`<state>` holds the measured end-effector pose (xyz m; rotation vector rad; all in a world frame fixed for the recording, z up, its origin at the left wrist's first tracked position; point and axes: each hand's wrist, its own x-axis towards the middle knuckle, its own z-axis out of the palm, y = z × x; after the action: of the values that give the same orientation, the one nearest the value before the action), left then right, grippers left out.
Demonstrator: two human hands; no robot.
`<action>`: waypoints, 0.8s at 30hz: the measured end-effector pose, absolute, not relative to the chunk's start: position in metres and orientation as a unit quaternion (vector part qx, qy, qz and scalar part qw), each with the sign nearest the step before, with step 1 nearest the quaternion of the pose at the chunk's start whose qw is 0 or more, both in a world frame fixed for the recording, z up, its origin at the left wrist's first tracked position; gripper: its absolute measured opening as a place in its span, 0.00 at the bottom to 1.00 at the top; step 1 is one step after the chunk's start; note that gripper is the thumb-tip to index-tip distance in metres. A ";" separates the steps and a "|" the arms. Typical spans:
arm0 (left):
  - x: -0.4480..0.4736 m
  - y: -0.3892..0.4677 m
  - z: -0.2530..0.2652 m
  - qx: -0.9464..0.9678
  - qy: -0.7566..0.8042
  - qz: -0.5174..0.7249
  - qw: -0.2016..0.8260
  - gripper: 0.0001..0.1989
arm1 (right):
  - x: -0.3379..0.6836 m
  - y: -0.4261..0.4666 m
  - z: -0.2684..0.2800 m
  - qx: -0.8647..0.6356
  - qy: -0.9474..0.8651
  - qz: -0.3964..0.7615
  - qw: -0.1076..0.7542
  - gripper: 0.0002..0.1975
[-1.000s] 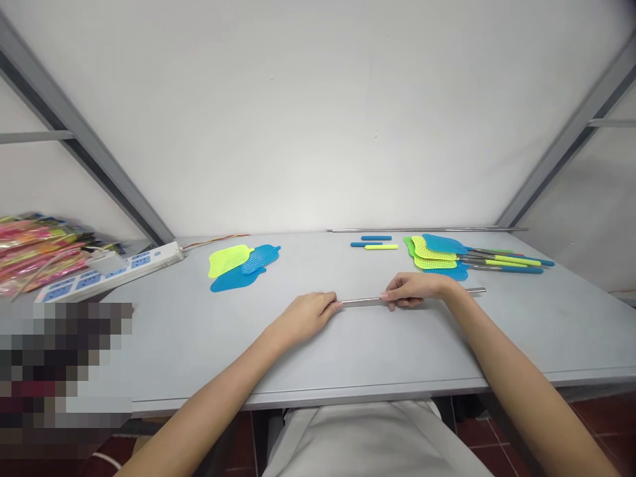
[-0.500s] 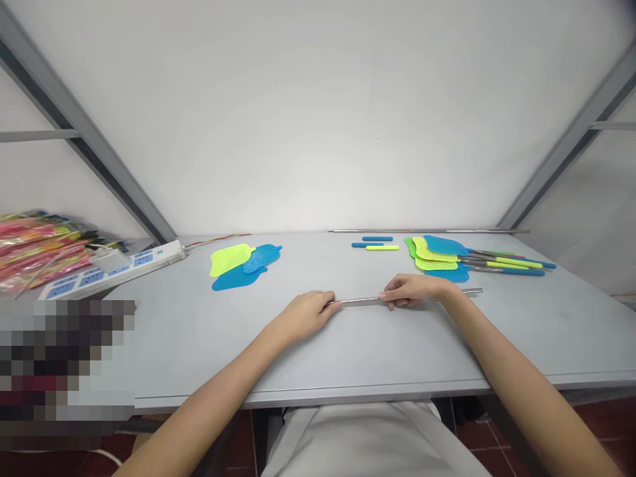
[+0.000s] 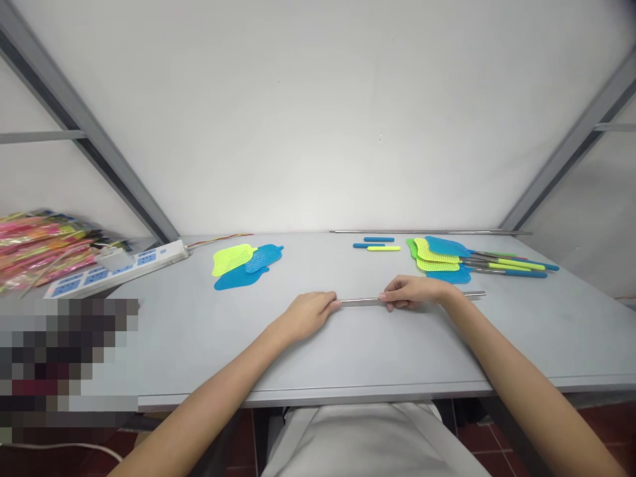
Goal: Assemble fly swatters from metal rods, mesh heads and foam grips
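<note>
One rod [image 3: 360,302] sits pinched by left hand [image 3: 311,314] and right hand [image 3: 409,291], likely for steadiness; handles [image 3: 383,248] lie beyond it.

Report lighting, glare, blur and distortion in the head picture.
Head view: diffuse light across the wall; glare on the held metal rod; the wrapped bundle far left looks soft; pixelation masks a lower-left patch; the left post slants, likely wide-angle distortion.

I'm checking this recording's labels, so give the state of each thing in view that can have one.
Left hand: closed on metal rod
Right hand: pinching metal rod
Metal rod: gripped by both hands
Loose swatter heads: overlapping, unattached
Loose grips: lying unattached
Swatters with handles: stacked, overlapping
Power strip: adapter appears plugged in
Rear metal rodding: lying flat
</note>
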<state>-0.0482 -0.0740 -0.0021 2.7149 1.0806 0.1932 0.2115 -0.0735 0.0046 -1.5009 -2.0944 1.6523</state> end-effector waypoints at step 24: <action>-0.042 -0.080 -0.014 0.940 0.338 0.046 -0.016 0.17 | 0.209 -0.078 0.002 -0.431 -0.668 0.606 0.021 0.20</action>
<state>-0.0425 -0.0805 -0.0135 2.9831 1.0717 0.1470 0.2087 -0.0779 0.0018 -1.3353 -2.0709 1.8790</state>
